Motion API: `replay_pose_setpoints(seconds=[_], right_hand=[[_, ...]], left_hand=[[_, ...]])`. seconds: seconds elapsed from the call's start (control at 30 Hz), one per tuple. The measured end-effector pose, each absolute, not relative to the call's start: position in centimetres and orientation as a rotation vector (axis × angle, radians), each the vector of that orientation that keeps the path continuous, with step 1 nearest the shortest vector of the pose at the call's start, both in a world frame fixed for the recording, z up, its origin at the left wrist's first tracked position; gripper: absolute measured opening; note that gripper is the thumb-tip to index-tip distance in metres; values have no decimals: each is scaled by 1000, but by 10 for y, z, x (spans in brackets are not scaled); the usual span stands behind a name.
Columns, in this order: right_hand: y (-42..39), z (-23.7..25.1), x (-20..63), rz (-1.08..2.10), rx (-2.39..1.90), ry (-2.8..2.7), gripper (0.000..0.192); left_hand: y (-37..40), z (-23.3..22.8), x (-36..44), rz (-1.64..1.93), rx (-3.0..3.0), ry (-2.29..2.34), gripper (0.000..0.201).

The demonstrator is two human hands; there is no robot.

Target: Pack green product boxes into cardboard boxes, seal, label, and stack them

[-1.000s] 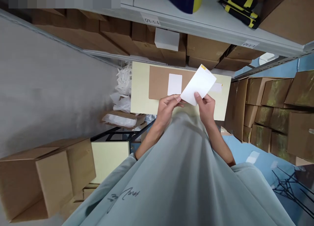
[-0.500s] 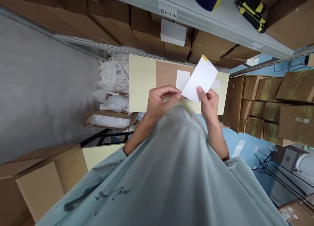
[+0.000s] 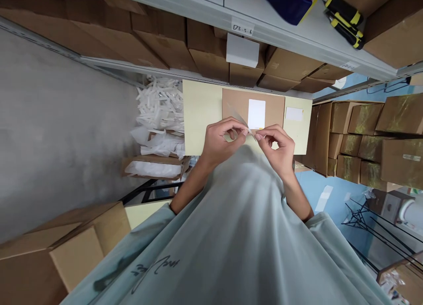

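Observation:
A thin white card [image 3: 240, 116], seen almost edge-on, stands tilted between my hands above the table's near edge. My left hand [image 3: 222, 139] pinches it by its lower end with thumb and forefinger. Close beside, my right hand [image 3: 276, 145] has its thumb and forefinger closed on the same end. Just beyond the fingers, a second white card [image 3: 257, 113] with a small yellow mark lies on a brown cardboard sheet [image 3: 235, 98]. A smaller white card [image 3: 294, 114] lies to the right on the pale yellow tabletop [image 3: 201, 115].
Cardboard boxes [image 3: 208, 58] fill the shelf behind the table. Above them, the upper shelf [image 3: 244, 9] holds black-and-yellow tools [image 3: 346, 25] and a dark blue object [image 3: 287, 5]. White plastic pieces [image 3: 160, 104] are heaped at left. Taped boxes [image 3: 357, 139] are stacked at right.
The card has turned from facing me to nearly edge-on and shifted left. My right hand has moved from the card's side to its lower end, near my left fingers. The view has shifted slightly.

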State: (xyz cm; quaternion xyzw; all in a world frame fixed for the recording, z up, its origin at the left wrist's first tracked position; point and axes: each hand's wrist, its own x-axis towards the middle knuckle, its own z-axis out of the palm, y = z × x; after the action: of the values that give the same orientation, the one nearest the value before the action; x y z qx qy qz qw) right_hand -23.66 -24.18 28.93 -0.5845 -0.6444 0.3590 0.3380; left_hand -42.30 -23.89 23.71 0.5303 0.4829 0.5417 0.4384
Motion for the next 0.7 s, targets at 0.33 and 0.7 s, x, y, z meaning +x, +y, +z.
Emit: replay_pose_setpoints(seconds=[0.33, 0.7], right_hand=[[-249, 286, -256, 842, -1598, -1742, 14], [-255, 276, -254, 990, -1706, -1401, 16]], left_hand=[[-243, 236, -429, 1298, 1503, 1202, 11], [-241, 187, -452, 1102, 1214, 1441, 3]])
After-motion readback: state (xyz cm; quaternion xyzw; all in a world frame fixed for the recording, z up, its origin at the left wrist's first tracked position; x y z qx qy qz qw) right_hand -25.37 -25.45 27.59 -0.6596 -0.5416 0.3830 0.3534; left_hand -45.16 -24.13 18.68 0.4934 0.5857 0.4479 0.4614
